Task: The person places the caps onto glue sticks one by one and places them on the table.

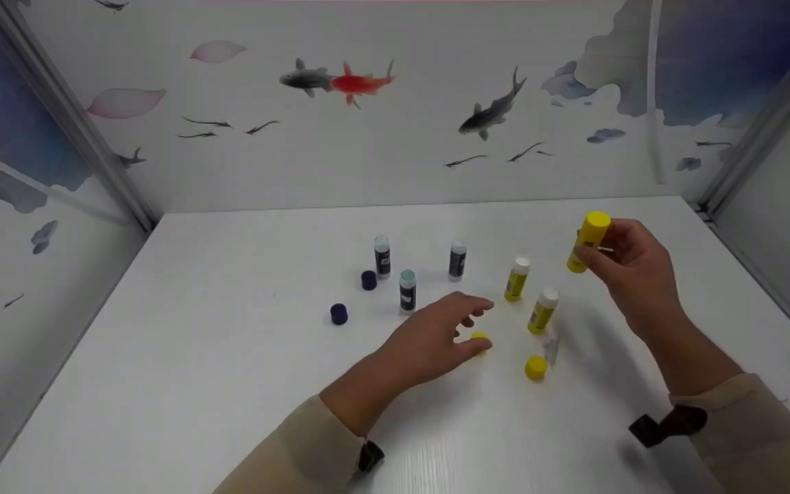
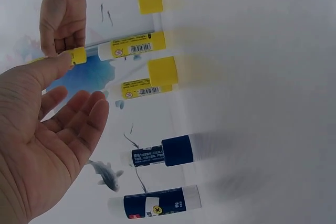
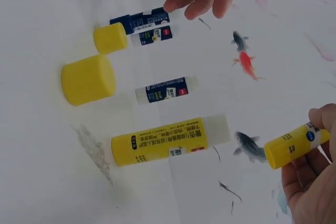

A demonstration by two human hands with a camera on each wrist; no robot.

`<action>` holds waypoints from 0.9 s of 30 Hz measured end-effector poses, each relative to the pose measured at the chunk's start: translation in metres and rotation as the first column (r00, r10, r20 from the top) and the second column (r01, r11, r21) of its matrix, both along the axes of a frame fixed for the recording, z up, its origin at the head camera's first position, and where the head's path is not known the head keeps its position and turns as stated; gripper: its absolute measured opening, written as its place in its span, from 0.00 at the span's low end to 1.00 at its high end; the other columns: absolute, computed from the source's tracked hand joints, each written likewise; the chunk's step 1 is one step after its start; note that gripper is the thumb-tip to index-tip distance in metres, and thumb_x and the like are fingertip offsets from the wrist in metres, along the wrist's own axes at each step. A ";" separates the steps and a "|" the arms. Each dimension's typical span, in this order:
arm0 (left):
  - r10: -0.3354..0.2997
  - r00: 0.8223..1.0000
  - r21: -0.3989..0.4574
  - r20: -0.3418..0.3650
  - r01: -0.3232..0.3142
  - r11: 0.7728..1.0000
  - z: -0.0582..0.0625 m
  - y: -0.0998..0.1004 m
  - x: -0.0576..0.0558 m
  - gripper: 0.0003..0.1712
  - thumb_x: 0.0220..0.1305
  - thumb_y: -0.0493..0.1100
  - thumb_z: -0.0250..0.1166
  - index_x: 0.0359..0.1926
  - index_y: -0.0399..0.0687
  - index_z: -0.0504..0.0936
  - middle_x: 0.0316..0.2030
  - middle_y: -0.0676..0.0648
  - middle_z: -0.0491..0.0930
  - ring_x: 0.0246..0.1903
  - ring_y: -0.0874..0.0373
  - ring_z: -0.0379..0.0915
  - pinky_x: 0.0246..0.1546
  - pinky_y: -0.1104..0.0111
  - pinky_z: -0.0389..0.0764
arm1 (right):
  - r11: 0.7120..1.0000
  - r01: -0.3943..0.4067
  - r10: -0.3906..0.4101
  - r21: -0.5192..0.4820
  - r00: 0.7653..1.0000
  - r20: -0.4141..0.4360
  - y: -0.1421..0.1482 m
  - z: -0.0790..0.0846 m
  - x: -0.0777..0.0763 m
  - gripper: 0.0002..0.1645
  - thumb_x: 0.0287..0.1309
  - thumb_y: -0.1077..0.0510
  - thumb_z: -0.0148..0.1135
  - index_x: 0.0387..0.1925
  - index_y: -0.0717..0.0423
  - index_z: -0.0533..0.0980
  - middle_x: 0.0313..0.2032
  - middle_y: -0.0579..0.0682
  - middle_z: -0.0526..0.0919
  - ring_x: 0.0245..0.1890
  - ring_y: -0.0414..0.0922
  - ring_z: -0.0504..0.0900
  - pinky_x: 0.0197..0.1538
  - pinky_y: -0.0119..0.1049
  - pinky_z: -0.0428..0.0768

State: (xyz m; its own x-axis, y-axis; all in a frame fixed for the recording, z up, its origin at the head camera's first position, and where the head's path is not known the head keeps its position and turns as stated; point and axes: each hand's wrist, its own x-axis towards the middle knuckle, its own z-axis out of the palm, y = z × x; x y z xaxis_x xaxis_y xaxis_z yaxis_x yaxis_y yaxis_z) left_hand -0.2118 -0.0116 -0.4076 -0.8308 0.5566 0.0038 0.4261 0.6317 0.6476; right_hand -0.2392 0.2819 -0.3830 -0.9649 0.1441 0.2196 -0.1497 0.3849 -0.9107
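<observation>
I see a yellow glue stick up off the white table at the person's right, pinched between the thumb and fingers of the right hand. Its long axis runs close to upright with a slight lean: the broad yellow top points up and tips a little to the right, and the narrower base points down and a little left. The left hand holds nothing; its fingers are loosely bent, with the thumb well parted from them, above the table near the middle of the group.

Counting the rest, I make it two yellow-labelled sticks standing on the table, uncapped, white ends straight up, the long axis of each vertical. Three dark-labelled sticks stand upright too, farther left, their pale ends up. Two yellow caps sit on the near side; from the head the left thumb partly covers one of them, though the left wrist view shows a gap between. Two navy caps lie at the left of the group. Just beside the nearer yellow-labelled stick is one greyish patch; what it is, I cannot tell.
</observation>
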 end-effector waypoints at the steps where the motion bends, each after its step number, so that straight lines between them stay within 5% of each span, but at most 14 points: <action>1: 0.000 1.000 -0.007 -0.003 0.000 1.000 0.000 0.000 -0.001 0.31 0.72 0.54 0.67 0.73 0.66 0.70 0.64 0.55 0.78 0.61 0.65 0.77 0.60 0.69 0.82 | 1.000 0.006 -0.006 -0.002 1.000 0.003 0.001 -0.001 -0.002 0.29 0.70 0.46 0.67 0.65 0.50 0.69 0.58 0.44 0.78 0.56 0.39 0.80 0.56 0.19 0.80; 12: 0.007 1.000 -0.059 0.021 -0.005 0.998 -0.002 0.006 -0.007 0.32 0.71 0.55 0.68 0.73 0.69 0.70 0.65 0.56 0.77 0.61 0.66 0.77 0.62 0.69 0.81 | 0.998 0.043 -0.046 0.050 0.996 0.073 0.009 -0.018 -0.030 0.35 0.68 0.40 0.66 0.68 0.50 0.68 0.62 0.46 0.77 0.60 0.41 0.78 0.57 0.18 0.79; 21: 0.003 1.000 -0.101 0.024 -0.001 0.995 -0.002 0.012 -0.009 0.32 0.71 0.55 0.68 0.73 0.71 0.70 0.66 0.58 0.76 0.61 0.66 0.77 0.62 0.69 0.81 | 0.994 0.051 -0.066 0.094 0.984 0.168 0.004 -0.030 -0.048 0.37 0.68 0.40 0.66 0.69 0.53 0.67 0.65 0.53 0.75 0.65 0.48 0.75 0.73 0.47 0.74; 27: -0.013 1.000 -0.121 0.009 0.014 0.993 -0.001 0.014 -0.010 0.32 0.71 0.54 0.68 0.73 0.69 0.71 0.66 0.57 0.76 0.62 0.62 0.78 0.61 0.68 0.81 | 0.993 0.049 -0.068 0.105 0.981 0.183 0.006 -0.040 -0.059 0.35 0.70 0.41 0.65 0.69 0.53 0.68 0.64 0.53 0.75 0.62 0.47 0.74 0.68 0.41 0.77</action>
State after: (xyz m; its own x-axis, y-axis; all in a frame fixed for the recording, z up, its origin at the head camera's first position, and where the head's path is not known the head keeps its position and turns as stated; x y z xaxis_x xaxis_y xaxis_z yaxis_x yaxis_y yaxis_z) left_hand -0.2216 0.0025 -0.4087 -0.8231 0.5634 -0.0713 0.4297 0.6999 0.5705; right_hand -0.2982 0.2879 -0.4235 -0.9807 0.1882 0.0532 0.0441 0.4777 -0.8774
